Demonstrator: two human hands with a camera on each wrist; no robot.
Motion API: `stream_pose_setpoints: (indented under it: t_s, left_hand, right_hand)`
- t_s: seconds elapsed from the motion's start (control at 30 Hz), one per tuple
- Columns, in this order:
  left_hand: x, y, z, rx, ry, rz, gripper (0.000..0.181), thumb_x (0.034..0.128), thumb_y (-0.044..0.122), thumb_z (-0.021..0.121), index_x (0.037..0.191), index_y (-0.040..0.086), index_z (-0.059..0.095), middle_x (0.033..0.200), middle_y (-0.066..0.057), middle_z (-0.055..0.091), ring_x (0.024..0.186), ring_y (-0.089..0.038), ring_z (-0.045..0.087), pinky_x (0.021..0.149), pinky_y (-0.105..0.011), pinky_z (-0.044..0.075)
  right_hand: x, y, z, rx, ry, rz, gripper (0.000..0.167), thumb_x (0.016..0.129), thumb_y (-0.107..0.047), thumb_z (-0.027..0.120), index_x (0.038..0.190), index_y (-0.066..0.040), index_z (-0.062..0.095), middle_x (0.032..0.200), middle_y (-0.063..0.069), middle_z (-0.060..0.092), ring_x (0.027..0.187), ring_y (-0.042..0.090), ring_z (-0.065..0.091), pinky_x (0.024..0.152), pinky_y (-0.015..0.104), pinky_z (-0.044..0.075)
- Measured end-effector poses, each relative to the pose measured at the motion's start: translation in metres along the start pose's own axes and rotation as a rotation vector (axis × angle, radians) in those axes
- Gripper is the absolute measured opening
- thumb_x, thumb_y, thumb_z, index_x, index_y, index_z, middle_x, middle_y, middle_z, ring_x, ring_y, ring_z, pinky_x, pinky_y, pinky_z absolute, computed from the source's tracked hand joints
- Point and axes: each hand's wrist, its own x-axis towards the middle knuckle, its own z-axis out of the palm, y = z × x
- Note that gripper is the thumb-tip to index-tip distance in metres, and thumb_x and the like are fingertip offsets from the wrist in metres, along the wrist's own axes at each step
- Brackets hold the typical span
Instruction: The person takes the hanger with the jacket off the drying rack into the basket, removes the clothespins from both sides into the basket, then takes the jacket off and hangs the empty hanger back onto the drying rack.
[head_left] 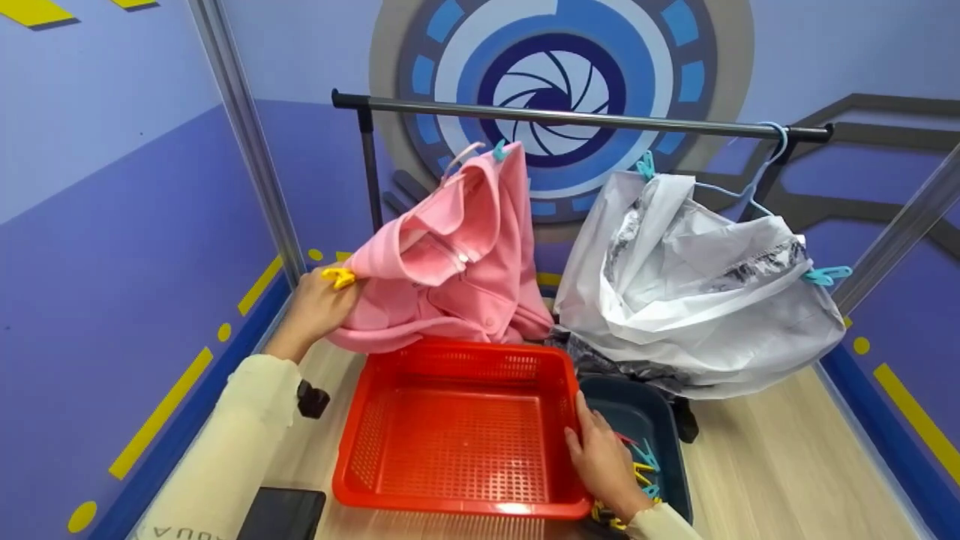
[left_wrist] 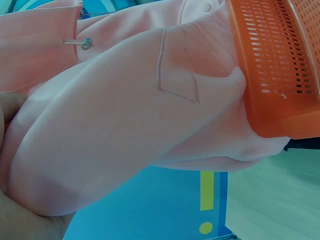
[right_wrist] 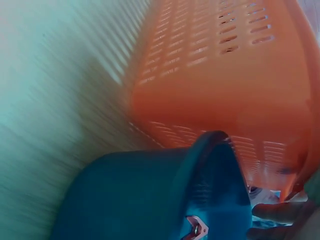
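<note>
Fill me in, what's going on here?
A person's left hand grips the pink garment beside a yellow clothespin, while their right hand holds the red basket by its side rim. A white item hangs from the rail, with blue clothespins on it. Loose clothespins lie in the dark tray beside the basket.

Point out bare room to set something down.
Bare: inside the red basket, between its walls, and the wood surface right of the dark tub, below the white garment. Crowded: the tub, holding clothespins, and the basket's right rim, at the right hand.
</note>
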Motion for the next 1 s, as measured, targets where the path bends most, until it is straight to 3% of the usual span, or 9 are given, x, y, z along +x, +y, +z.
stream_pose_setpoints:
  t_s: [0.13,0.23,0.47,0.63,0.83,1.0]
  left_hand:
    - [-0.004,0.000,0.001,-0.001,-0.019,-0.042,0.024,0.0990,0.018,0.058,0.084,-0.001,0.063,0.083,-0.021,0.068,0.073,-0.040,0.062,0.066,-0.042,0.046]
    - [-0.006,-0.001,0.003,0.006,-0.018,-0.057,0.025,0.0987,0.018,0.060,0.084,-0.001,0.063,0.080,-0.020,0.067,0.072,-0.037,0.061,0.065,-0.039,0.045]
    - [-0.011,-0.006,0.007,-0.014,-0.002,-0.045,0.029,0.0962,0.017,0.065,0.073,0.003,0.055,0.066,-0.013,0.056,0.064,-0.031,0.054,0.060,-0.035,0.039]
    - [-0.016,-0.009,0.008,-0.043,0.011,-0.034,0.028,0.0951,0.019,0.065,0.074,0.003,0.055,0.067,-0.012,0.054,0.067,-0.030,0.053,0.063,-0.035,0.039]
    - [-0.021,-0.011,0.009,-0.065,-0.005,-0.039,0.021,0.0945,0.021,0.066,0.085,0.002,0.063,0.074,-0.014,0.062,0.069,-0.028,0.055,0.065,-0.033,0.042]
    - [-0.024,-0.012,0.010,-0.035,-0.008,-0.021,0.024,0.0948,0.021,0.067,0.082,0.002,0.060,0.068,-0.012,0.057,0.064,-0.025,0.052,0.061,-0.032,0.039]
  right_hand:
    - [0.003,0.002,-0.003,0.024,-0.012,0.005,0.066,0.096,-0.023,0.070,0.154,-0.007,0.043,0.128,0.023,0.065,0.107,0.039,0.069,0.088,0.057,0.057]
    - [0.006,0.003,-0.005,0.046,-0.010,-0.002,0.065,0.095,-0.026,0.072,0.152,-0.006,0.047,0.130,0.021,0.065,0.108,0.037,0.069,0.089,0.055,0.057]
    - [0.017,0.003,-0.019,0.066,0.034,-0.018,0.058,0.096,-0.030,0.070,0.147,-0.007,0.053,0.137,0.020,0.064,0.119,0.040,0.064,0.097,0.058,0.052]
    - [0.023,-0.001,-0.032,0.073,0.051,-0.015,0.053,0.097,-0.028,0.069,0.144,-0.007,0.056,0.143,0.021,0.060,0.129,0.043,0.058,0.104,0.061,0.047]
    - [0.030,-0.005,-0.039,0.064,0.122,-0.056,0.042,0.097,-0.025,0.068,0.136,-0.010,0.063,0.137,0.016,0.064,0.126,0.040,0.061,0.103,0.058,0.048]
    - [0.036,-0.008,-0.044,0.089,0.149,-0.064,0.039,0.099,-0.026,0.066,0.134,-0.011,0.065,0.136,0.014,0.065,0.125,0.039,0.062,0.102,0.057,0.049]
